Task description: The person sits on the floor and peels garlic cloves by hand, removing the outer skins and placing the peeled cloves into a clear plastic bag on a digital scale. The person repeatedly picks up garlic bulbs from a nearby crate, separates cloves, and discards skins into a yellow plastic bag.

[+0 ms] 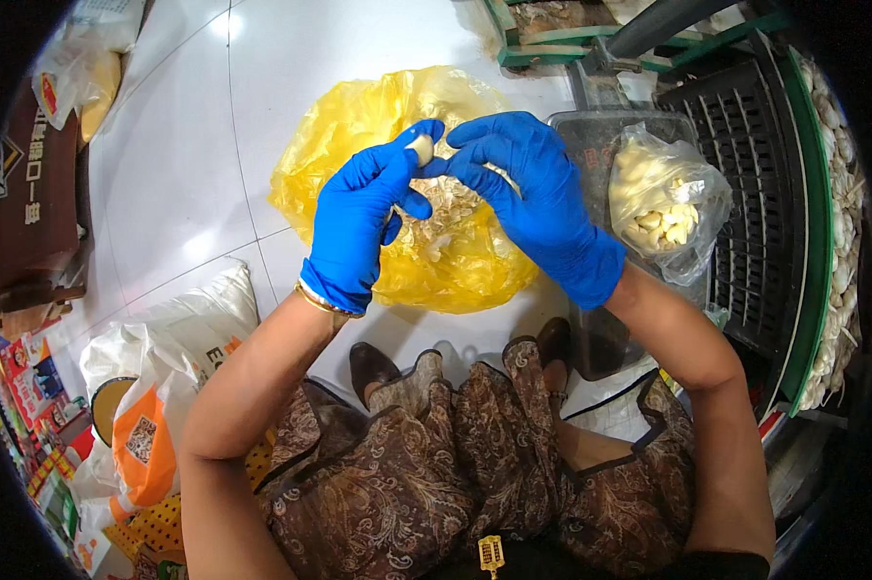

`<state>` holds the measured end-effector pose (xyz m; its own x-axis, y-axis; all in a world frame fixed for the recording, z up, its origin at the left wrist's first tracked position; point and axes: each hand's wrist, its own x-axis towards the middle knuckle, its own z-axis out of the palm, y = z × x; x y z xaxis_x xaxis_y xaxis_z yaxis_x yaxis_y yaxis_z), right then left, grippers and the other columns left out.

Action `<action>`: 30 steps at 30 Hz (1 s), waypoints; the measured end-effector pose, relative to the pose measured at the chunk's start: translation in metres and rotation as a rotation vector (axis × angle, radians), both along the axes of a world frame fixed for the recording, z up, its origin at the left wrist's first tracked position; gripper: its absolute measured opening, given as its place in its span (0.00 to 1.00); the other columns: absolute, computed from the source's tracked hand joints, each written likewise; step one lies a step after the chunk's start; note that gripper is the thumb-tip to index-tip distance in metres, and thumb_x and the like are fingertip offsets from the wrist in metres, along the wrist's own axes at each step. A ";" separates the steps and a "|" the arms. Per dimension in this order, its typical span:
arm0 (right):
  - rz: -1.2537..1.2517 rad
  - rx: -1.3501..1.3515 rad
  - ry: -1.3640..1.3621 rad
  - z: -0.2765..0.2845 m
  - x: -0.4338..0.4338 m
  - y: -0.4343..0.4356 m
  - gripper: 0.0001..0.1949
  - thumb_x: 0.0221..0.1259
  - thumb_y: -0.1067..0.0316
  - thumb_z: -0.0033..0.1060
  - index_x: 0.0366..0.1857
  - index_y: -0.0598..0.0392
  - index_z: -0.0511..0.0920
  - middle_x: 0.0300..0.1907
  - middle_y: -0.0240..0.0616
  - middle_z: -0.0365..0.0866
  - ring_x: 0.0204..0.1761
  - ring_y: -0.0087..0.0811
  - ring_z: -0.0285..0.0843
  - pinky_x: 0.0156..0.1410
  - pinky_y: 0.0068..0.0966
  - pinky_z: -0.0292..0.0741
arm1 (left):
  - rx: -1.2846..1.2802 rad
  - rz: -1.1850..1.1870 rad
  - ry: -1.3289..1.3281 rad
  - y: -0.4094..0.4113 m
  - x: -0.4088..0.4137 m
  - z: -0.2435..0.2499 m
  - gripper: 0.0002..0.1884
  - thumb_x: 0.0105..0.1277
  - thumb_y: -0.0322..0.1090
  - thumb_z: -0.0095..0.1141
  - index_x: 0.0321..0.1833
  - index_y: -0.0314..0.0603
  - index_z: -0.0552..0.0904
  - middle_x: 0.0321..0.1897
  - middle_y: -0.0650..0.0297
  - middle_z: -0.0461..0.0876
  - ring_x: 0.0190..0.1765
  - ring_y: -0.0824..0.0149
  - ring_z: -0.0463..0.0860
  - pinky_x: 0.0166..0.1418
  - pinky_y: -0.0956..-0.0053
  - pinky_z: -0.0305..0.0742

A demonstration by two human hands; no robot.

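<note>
A pale garlic clove point(422, 149) is pinched between the thumb and fingers of my left hand point(367, 199), which wears a blue glove. My right hand point(530, 188), gloved the same way, is curled close by with its fingertips near the clove. Something whitish shows in the gap between its thumb and fingers; whether it is held or lies behind, I cannot tell. Both hands are above a spread yellow plastic bag point(327, 152). Dry garlic skins point(446, 210) lie in the middle of that bag.
At right, a clear plastic bag of peeled garlic cloves point(664, 225) rests on a dark platform scale point(584, 145). Beyond it stand a black plastic crate point(740, 181) and a green-edged bin of garlic bulbs point(838, 254). A white sack point(182, 312) and brown carton point(30, 196) sit left.
</note>
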<state>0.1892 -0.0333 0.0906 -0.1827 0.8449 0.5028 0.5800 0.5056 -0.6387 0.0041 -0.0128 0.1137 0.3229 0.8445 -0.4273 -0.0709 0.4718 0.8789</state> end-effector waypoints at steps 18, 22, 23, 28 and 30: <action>-0.156 -0.648 0.037 0.043 0.083 -0.087 0.06 0.64 0.67 0.59 0.39 0.57 0.82 0.33 0.32 0.81 0.34 0.22 0.75 0.43 0.21 0.74 | -0.439 -0.078 -0.380 0.007 -0.014 -0.072 0.23 0.69 0.29 0.51 0.66 0.30 0.67 0.64 0.58 0.70 0.63 0.61 0.73 0.66 0.72 0.72; -0.529 -0.639 0.033 0.028 0.161 -0.123 0.08 0.62 0.68 0.61 0.42 0.57 0.81 0.35 0.34 0.82 0.36 0.20 0.75 0.43 0.22 0.74 | -0.388 -0.191 -0.361 0.009 0.001 -0.064 0.23 0.68 0.28 0.53 0.66 0.32 0.68 0.67 0.61 0.68 0.64 0.64 0.71 0.68 0.75 0.69; -0.572 -0.629 0.030 0.023 0.172 -0.123 0.08 0.63 0.68 0.61 0.43 0.56 0.81 0.35 0.34 0.82 0.36 0.20 0.75 0.43 0.22 0.74 | -0.380 -0.219 -0.343 0.009 0.004 -0.063 0.22 0.69 0.28 0.53 0.65 0.33 0.69 0.67 0.61 0.67 0.65 0.65 0.71 0.69 0.76 0.68; -0.549 -0.489 0.085 0.031 0.165 -0.116 0.11 0.66 0.69 0.56 0.49 0.56 0.79 0.44 0.34 0.82 0.44 0.22 0.77 0.49 0.21 0.74 | -0.375 -0.211 -0.429 0.007 0.014 -0.069 0.19 0.72 0.35 0.49 0.63 0.36 0.73 0.64 0.63 0.72 0.59 0.72 0.76 0.64 0.79 0.73; -0.375 -0.581 0.221 0.049 0.123 -0.095 0.12 0.65 0.68 0.57 0.51 0.56 0.78 0.42 0.35 0.82 0.43 0.22 0.78 0.48 0.21 0.74 | -0.382 -0.196 -0.416 0.006 0.009 -0.069 0.19 0.72 0.36 0.49 0.62 0.36 0.73 0.63 0.63 0.73 0.56 0.73 0.78 0.60 0.79 0.75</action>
<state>0.3123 -0.1282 0.1395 0.2254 0.9728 -0.0544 0.4742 -0.1583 -0.8661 0.0127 -0.0070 0.0447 0.6625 0.5633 -0.4937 -0.2519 0.7883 0.5613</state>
